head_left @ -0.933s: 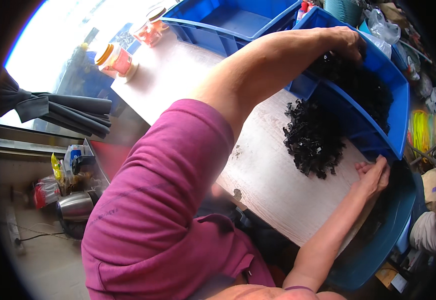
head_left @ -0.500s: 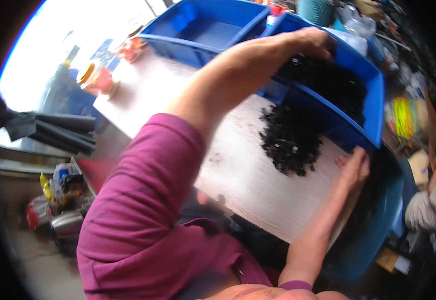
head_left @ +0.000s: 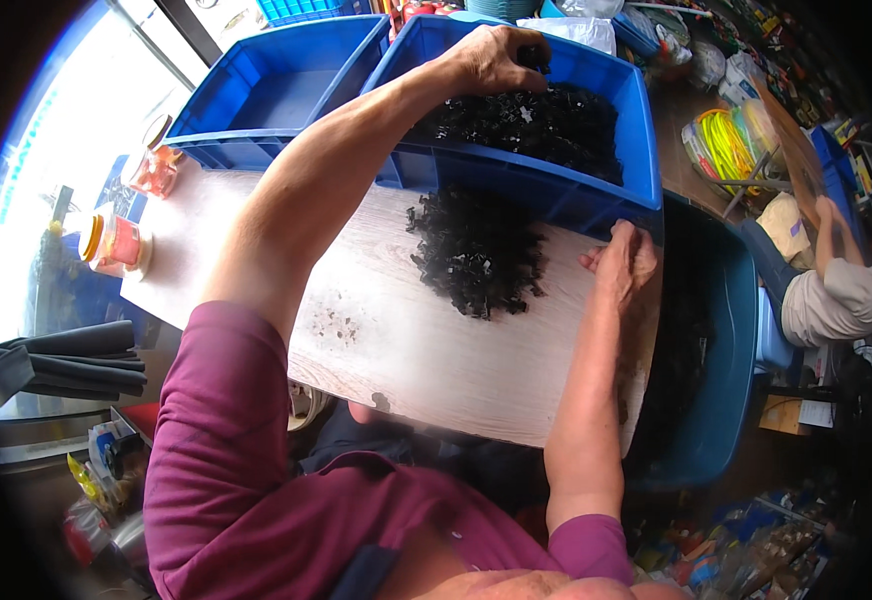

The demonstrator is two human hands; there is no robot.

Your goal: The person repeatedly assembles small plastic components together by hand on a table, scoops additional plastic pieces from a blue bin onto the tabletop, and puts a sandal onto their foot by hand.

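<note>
A blue plastic bin [head_left: 651, 150] on the table holds many small black pieces [head_left: 531, 125], seemingly plastic. Over its far side is my left hand [head_left: 501, 62], fingers curled round a dark clump of these pieces. My right hand [head_left: 628, 262] is closed beside the bin's near right corner, against the table edge. Whether it grips the bin or a small piece is hidden. A loose heap of the same black pieces [head_left: 481, 260] lies on the pale wooden table [head_left: 406, 350] in front of the bin.
A second blue bin [head_left: 286, 100] stands to the left. Two jars with pinkish contents, the nearer jar [head_left: 116, 240] orange-lidded, are at the table's left edge. A large teal tub [head_left: 721, 400] stands to the right. Another person [head_left: 836, 300] sits farther right, near a yellow coil [head_left: 726, 145].
The view has swung, so bins and table sit farther left in the picture. My left hand has come up from the pieces with a dark clump. My right hand stays by the bin's corner.
</note>
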